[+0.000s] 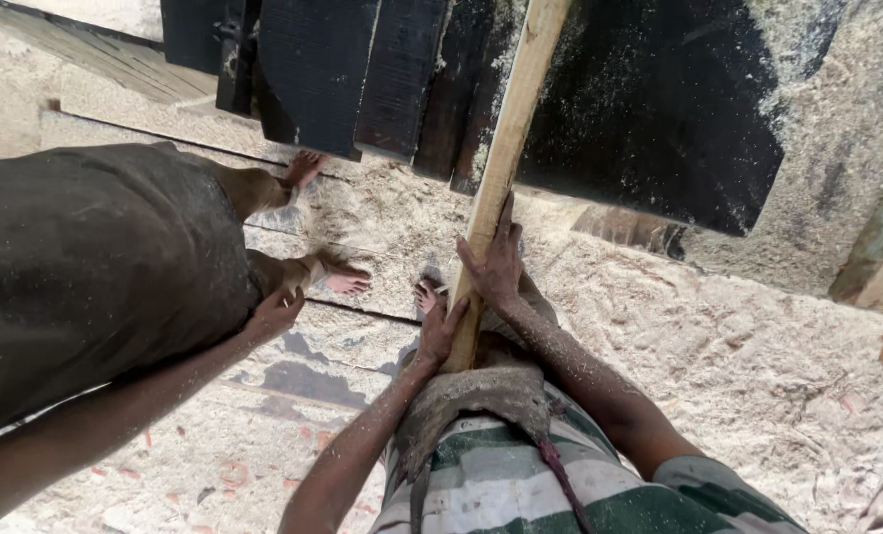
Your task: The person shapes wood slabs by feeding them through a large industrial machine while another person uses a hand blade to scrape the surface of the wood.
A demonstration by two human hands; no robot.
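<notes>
A long pale plank (506,148) runs from the person's waist up across the dark boards (362,69). The left hand (440,331) wraps its lower end, fingers curled on the wood. The right hand (496,262) lies flat on the plank just above, fingers spread. Sawdust (758,356) covers the floor. A co-worker (95,267) stands barefoot at left.
</notes>
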